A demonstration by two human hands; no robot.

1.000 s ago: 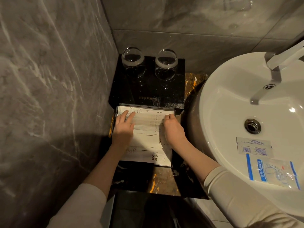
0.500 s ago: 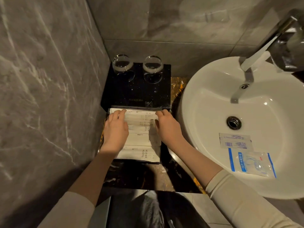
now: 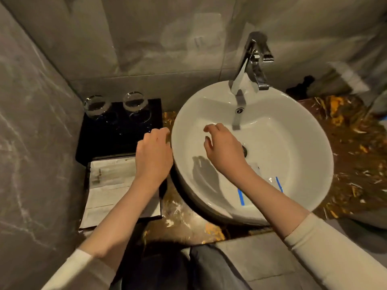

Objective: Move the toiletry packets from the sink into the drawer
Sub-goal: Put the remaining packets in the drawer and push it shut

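A round white sink (image 3: pixel 303 155) fills the middle right. A clear packet with blue stripes (image 3: pixel 270 185) lies in its near part, mostly under my right forearm. A smaller white packet (image 3: pixel 254 166) peeks out beside my wrist. My right hand (image 3: pixel 222 151) hovers over the basin left of the drain, fingers apart and empty. My left hand (image 3: pixel 154 155) hangs empty over the right edge of the pulled-out black drawer (image 3: pixel 89 170), which holds pale flat packets (image 3: pixel 113 185).
Two upturned glasses (image 3: pixel 96 105) stand on the black box (image 3: pixel 117 135) behind the drawer. A chrome tap (image 3: pixel 254 65) rises behind the sink. A grey marble wall closes in on the left. The brown speckled counter (image 3: pixel 356 155) stretches to the right.
Both hands have left the packets in the drawer and moved right. The right hand is now over the basin, and the view has swung toward the sink.
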